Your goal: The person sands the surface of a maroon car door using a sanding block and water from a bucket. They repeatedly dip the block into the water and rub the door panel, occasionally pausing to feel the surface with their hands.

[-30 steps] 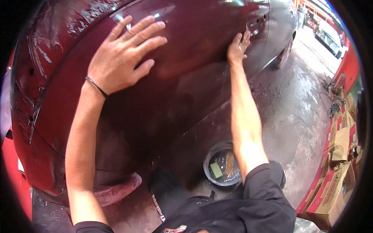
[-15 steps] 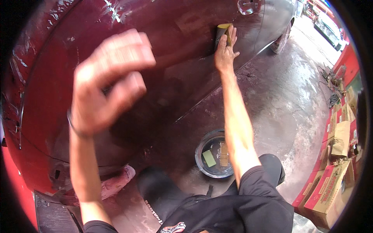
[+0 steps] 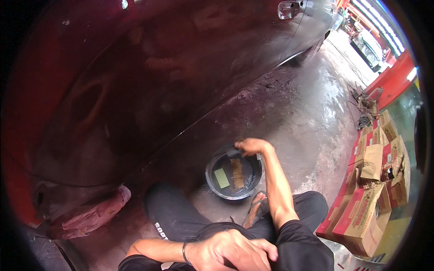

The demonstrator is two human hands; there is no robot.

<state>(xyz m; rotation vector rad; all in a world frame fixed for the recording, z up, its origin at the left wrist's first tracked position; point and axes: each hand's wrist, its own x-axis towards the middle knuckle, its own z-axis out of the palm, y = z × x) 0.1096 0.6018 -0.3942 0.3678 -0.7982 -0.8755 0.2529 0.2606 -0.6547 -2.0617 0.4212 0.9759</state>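
My right hand [image 3: 248, 145] reaches over the far rim of a round black bucket [image 3: 210, 180], fingers closed round something dark and indistinct. In the bucket lie a pale green rectangular block [image 3: 221, 177] and a brown strip [image 3: 236, 173]. My left hand [image 3: 235, 253] is low over my lap at the bottom edge, fingers curled and partly cut off; what they hold, if anything, is hidden. Beyond both hands rises the dull dark-red car body panel [image 3: 158, 81], with a recessed handle [image 3: 288, 10] near the top.
Flattened and torn cardboard boxes [image 3: 361, 217] line the right side, with tangled cables [image 3: 364, 119] behind them and a red post [image 3: 389, 79]. A pink covered wheel [image 3: 90, 212] is at lower left. My sandalled foot [image 3: 253, 207] rests beside the bucket.
Both hands have dropped from the car panel: the right, earlier pressing a yellow-and-black pad there, down to the bucket, the left down to my lap, its fingers now curled. The view has shifted.
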